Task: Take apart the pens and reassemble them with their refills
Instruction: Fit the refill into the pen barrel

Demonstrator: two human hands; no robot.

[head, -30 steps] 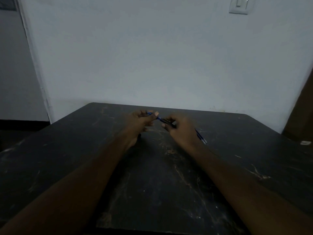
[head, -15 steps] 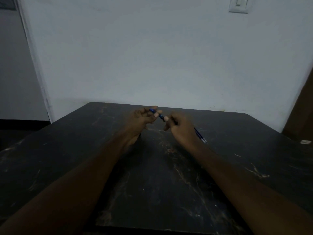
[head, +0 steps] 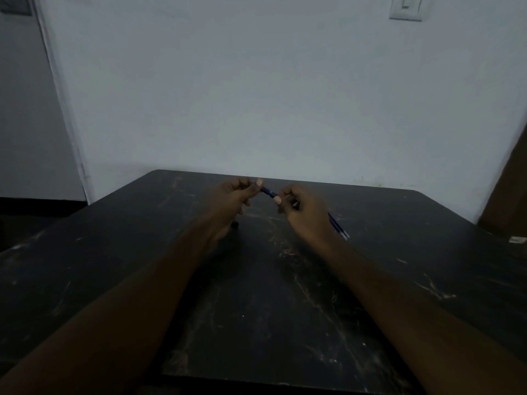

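Pen [head: 268,191]: held above the far middle of the table [head: 256,309], bridged between both hands. Only a short blue length shows between them, tilted down to the right.

Head view, sole view. Left hand [head: 235,196]: fingers curled, thumb and forefinger pinched on the pen's left end. Right hand [head: 306,215]: fingers curled, tips clamped on the pen's other side, back of the hand toward the camera. A thin blue-and-white shaft [head: 338,227] sticks out past the right hand toward the near right. Whether it is this pen's tail or a separate refill cannot be told. A small dark piece [head: 235,223] lies on the table under the left hand, unidentified.

Assessment: a joint at the left end appears to be under work, but loosening or tightening cannot be determined. The next move calls for an opposed twist or a straight pull along the pen's axis, with the right hand holding firm.

Pose: both forearms reach in from the near edge and converge on the pen.
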